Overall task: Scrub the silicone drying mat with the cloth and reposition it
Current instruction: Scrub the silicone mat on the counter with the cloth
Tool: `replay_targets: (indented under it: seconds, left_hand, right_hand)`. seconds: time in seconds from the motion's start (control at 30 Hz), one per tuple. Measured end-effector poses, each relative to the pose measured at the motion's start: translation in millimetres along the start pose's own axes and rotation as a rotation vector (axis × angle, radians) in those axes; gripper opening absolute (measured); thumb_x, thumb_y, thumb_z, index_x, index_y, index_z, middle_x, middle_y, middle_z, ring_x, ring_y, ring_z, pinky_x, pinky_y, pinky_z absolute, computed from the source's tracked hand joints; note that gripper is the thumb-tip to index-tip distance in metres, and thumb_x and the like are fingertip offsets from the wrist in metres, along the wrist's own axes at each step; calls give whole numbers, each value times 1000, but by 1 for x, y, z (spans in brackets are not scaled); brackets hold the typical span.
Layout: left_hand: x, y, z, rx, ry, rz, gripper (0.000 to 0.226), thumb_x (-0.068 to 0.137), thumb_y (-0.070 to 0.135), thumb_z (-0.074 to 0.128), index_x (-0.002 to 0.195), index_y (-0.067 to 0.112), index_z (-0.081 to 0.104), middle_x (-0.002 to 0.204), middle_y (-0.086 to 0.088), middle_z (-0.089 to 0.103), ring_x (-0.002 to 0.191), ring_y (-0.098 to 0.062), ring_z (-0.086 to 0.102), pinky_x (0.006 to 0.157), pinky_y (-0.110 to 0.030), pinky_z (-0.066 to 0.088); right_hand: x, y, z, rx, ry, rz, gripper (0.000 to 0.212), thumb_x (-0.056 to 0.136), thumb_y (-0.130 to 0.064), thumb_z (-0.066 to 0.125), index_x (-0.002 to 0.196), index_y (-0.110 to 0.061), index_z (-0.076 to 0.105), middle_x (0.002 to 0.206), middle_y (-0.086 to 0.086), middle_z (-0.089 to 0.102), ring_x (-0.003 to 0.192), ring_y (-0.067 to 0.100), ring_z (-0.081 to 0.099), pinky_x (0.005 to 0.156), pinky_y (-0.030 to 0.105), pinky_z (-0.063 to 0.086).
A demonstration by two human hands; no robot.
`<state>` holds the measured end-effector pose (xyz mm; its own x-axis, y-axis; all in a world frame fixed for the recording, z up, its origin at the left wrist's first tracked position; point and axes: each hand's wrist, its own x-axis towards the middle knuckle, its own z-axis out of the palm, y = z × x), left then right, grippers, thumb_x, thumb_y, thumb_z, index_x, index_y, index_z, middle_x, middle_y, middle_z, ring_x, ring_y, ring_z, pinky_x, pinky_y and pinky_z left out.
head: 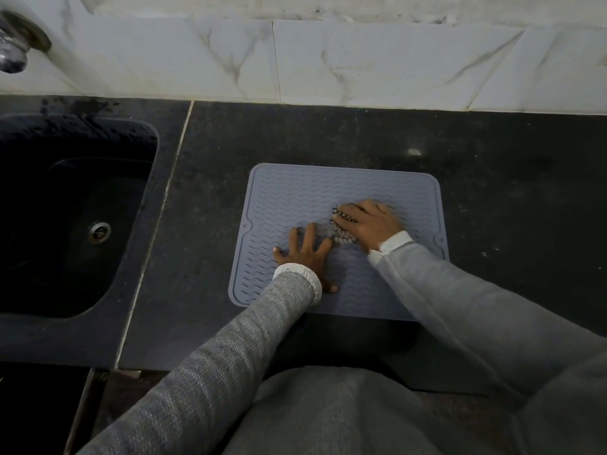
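Note:
A grey silicone drying mat point(295, 195) with wavy ridges lies flat on the dark countertop. My left hand point(305, 254) rests on its lower left part, palm down and fingers spread, holding nothing. My right hand point(368, 224) presses a small patterned cloth point(341, 236) onto the middle of the mat; this hand is blurred by motion. The cloth shows only at the hand's left edge, the rest is hidden under the palm. Both forearms wear grey knitted sleeves.
A black sink point(75, 211) with a metal drain point(99, 232) is set into the countertop point(509, 192) left of the mat. A metal tap point(14, 44) sticks out at the top left. A white marbled tile wall point(328, 60) runs along the back.

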<state>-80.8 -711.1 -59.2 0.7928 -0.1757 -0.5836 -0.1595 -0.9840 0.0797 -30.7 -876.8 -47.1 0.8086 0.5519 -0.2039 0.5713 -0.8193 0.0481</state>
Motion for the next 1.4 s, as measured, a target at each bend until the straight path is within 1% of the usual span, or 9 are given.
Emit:
replay_targets:
  seconds: [0.13, 0.27, 0.6, 0.73, 0.87, 1.0, 1.17, 1.3, 1.4]
  left_hand:
    - [0, -1, 0, -24, 7, 11, 104, 66, 62, 70, 144, 42, 4, 153, 0, -15, 139, -37, -12, 103, -70, 15]
    - [-2, -1, -2, -13, 14, 24, 103, 68, 61, 69, 145, 40, 4, 153, -2, -14, 139, -38, -11, 103, -70, 16]
    - [-15, -35, -9, -107, 119, 95, 97, 76, 53, 67, 147, 38, 3, 156, -3, -6, 143, -31, -2, 111, -59, 15]
    - [-17, -66, -13, -44, 76, 54, 102, 71, 53, 72, 146, 40, 5, 156, -3, -9, 143, -32, -3, 111, -58, 16]
    - [-15, -76, -8, 20, 15, 64, 109, 69, 56, 72, 146, 41, -3, 154, -3, -17, 142, -34, -9, 110, -59, 16]
    - [-12, -76, -8, 13, -9, 60, 112, 68, 57, 72, 146, 40, -6, 154, -3, -21, 141, -34, -13, 109, -58, 16]
    - [-13, -79, -6, -2, 4, 81, 112, 68, 57, 72, 146, 41, -6, 154, -2, -20, 141, -34, -13, 109, -58, 18]
    - [-13, -79, -8, 9, 0, 81, 111, 68, 56, 72, 146, 41, -6, 154, -3, -19, 141, -35, -12, 108, -59, 20]
    - [-13, -77, -9, 20, -4, 78, 112, 68, 57, 72, 146, 41, -6, 154, -4, -18, 141, -36, -11, 107, -59, 21]
  right_hand:
    - [-38, 34, 7, -85, -70, 46, 62, 86, -25, 59, 142, -28, 32, 151, 1, 28, 133, 28, 27, 106, 44, 24]
    - [-40, 33, 1, -88, -31, 40, 60, 73, -13, 74, 129, -18, 54, 137, 8, 51, 118, 34, 49, 92, 47, 40]
    - [-32, 30, 2, -29, -107, 123, 57, 86, -18, 58, 139, -28, 39, 150, -4, 32, 129, 27, 31, 103, 42, 25]
    - [-21, 20, -8, 150, 50, 123, 51, 80, -11, 65, 129, -22, 55, 140, 0, 47, 123, 31, 39, 102, 46, 29]
    - [12, -17, -20, 217, 162, 56, 41, 87, -14, 55, 127, -21, 56, 139, 2, 49, 123, 31, 41, 99, 44, 28]
    - [39, -48, -17, 89, 47, -17, 48, 89, -21, 54, 136, -25, 44, 147, 0, 35, 130, 27, 30, 103, 42, 25]
    - [14, -22, -1, -36, -31, -9, 54, 94, -25, 48, 143, -30, 29, 153, -2, 23, 136, 26, 23, 106, 43, 22]
    - [-2, 1, -5, -67, -69, 38, 50, 93, -24, 49, 141, -28, 36, 151, -3, 30, 133, 25, 27, 103, 41, 24]
    - [9, -7, -15, 39, 22, 62, 44, 92, -20, 49, 135, -26, 46, 146, -3, 38, 130, 26, 30, 101, 41, 22]
